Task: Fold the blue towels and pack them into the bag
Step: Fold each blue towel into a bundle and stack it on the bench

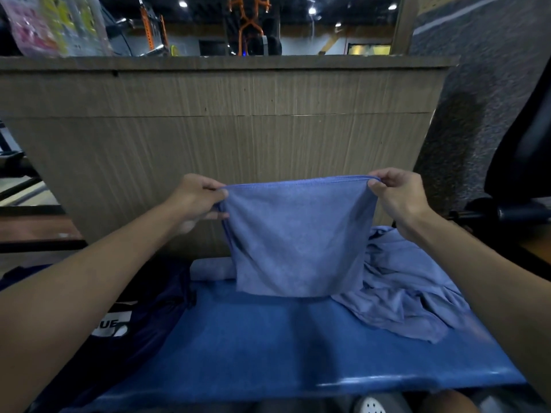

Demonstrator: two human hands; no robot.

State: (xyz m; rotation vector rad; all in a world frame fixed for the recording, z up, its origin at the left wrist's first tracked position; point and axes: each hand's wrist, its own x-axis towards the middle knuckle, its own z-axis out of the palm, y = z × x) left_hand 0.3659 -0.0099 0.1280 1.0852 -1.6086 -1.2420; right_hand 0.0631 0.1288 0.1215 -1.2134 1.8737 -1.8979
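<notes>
Nearest the viewer, below both grips, the blue counter lies bare across its front half. Below and outside the left grip sits the dark bag, slumped, with a white label facing up; no towel can be seen inside it from here. Below the right grip a heap of towels lies crumpled and unfolded on the counter. A pale roll rests just under the left grip, behind the hanging cloth; whether it is a finished towel cannot be told. Assessment: the task appears to be at an early stage, with one towel in mid-fold, the heap not yet folded, and packing not yet evident. The held towel hangs between the two grips, top edge pulled taut, lower edge just above the counter; layered edges at its left side suggest it is already doubled. The left hand pinches one top corner and the right hand the other, both forearms extended forward and level, well apart. Beyond the grips stands a wooden panel.
</notes>
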